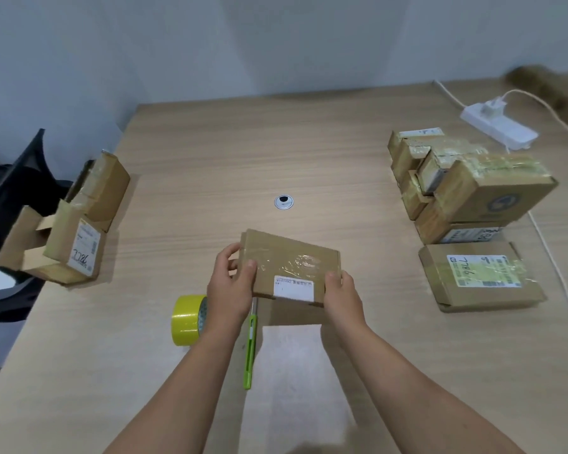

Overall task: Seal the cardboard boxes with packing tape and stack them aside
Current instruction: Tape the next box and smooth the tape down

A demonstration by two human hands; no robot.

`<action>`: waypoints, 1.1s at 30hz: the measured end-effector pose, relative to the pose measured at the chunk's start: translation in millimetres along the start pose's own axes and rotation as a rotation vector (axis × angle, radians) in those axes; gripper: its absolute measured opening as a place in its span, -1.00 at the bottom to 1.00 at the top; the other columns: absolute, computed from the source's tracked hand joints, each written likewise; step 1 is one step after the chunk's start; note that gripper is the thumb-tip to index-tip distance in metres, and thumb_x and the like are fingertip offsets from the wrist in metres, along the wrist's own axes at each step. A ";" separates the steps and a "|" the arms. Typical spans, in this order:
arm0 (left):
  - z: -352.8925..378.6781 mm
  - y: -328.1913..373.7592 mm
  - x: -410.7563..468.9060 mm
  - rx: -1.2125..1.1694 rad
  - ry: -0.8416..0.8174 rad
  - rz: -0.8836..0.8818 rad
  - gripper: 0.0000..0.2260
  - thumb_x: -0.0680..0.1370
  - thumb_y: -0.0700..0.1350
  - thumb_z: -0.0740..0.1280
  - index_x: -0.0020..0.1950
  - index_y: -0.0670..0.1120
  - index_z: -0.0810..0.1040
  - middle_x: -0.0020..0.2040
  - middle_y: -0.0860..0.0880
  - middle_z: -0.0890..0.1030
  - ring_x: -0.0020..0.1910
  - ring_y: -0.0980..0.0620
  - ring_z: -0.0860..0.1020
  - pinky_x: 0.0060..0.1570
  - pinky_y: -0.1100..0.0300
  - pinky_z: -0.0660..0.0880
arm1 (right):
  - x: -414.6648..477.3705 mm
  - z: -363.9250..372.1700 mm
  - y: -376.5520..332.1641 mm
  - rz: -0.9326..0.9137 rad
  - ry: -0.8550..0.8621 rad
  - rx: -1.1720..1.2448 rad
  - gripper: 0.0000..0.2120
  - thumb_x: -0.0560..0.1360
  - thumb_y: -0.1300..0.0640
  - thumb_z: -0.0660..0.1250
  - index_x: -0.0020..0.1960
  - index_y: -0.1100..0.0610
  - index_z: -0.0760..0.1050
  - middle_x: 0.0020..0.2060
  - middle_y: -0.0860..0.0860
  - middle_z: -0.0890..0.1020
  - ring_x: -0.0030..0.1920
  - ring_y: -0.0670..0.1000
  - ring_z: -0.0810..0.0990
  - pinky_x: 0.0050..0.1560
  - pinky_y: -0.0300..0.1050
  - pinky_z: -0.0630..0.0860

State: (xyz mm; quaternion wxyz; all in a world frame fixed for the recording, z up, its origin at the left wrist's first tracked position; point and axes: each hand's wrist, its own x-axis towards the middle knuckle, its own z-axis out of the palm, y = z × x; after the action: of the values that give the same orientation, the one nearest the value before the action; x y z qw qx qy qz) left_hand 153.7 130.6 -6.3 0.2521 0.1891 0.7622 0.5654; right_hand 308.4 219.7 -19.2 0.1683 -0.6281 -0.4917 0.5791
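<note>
— since both hands are clamped on the flat brown cardboard box [289,267], where does it lie?

— mid-desk, long axis left to right; left hand [230,286] and right hand [341,296] grip opposite ends (glossy tape on top).

— and the stack?

— taped brown boxes [473,191] sit rightward, nearer the right hand.

Little can be read. At the left edge of the wooden tabletop [177,165], the white label [85,253] on the side of the small brown cardboard box [76,247] carries black handwriting that looks like "78LL", turned sideways; its print is too small to read. Near the right edge, the flat brown cardboard parcel [479,276] bears a white-and-yellow shipping label [484,271] with handwritten "78LL", seen upside down. The white sticker [294,287] on the flat brown cardboard box [291,267] held at the near middle shows only blurred print.
</note>
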 end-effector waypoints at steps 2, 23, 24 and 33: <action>3.5 -6.7 -5.2 -0.114 0.015 -0.083 -0.74 0.62 -0.13 0.33 0.18 0.24 0.51 0.04 -0.02 0.61 -0.19 0.17 0.64 -0.05 -0.04 0.63 | -4.7 0.6 5.2 0.012 0.031 0.071 -0.73 0.68 -0.01 0.06 0.33 -0.05 0.37 0.08 -0.05 0.56 0.04 -0.01 0.54 -0.04 -0.07 0.46; 96.0 -21.6 -61.3 0.059 0.010 -0.279 -0.52 0.59 0.04 0.26 0.51 0.00 0.42 0.44 0.06 0.41 0.39 0.00 0.41 0.42 -0.01 0.34 | 29.1 -113.4 25.3 -0.147 0.152 -0.230 -0.62 0.67 -0.04 0.12 0.45 -0.04 0.46 0.31 0.09 0.39 0.35 0.16 0.41 0.39 0.07 0.33; 105.4 -20.0 -66.4 0.052 0.001 -0.299 -0.53 0.57 0.06 0.27 0.49 0.03 0.44 0.42 0.08 0.45 0.36 0.01 0.44 0.39 -0.01 0.37 | 32.1 -122.5 26.1 -0.147 0.161 -0.235 -0.62 0.67 -0.03 0.12 0.42 -0.03 0.48 0.32 0.10 0.39 0.33 0.15 0.42 0.37 0.07 0.34; 209.7 7.5 -102.2 0.095 -0.111 -0.281 -0.62 0.38 0.16 0.23 0.15 0.17 0.60 0.18 0.08 0.60 0.13 0.04 0.58 0.21 -0.06 0.52 | 73.7 -221.9 39.9 -0.099 0.275 -0.253 -0.55 0.66 -0.13 0.02 0.43 0.00 0.44 0.36 0.08 0.43 0.33 0.14 0.41 0.31 0.16 0.37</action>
State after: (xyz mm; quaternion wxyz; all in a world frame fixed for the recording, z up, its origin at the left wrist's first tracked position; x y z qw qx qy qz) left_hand 361.1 235.0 -30.7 0.3612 0.1233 0.7919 0.4767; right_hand 512.1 340.7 -31.3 0.1816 -0.6926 -0.5634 0.4123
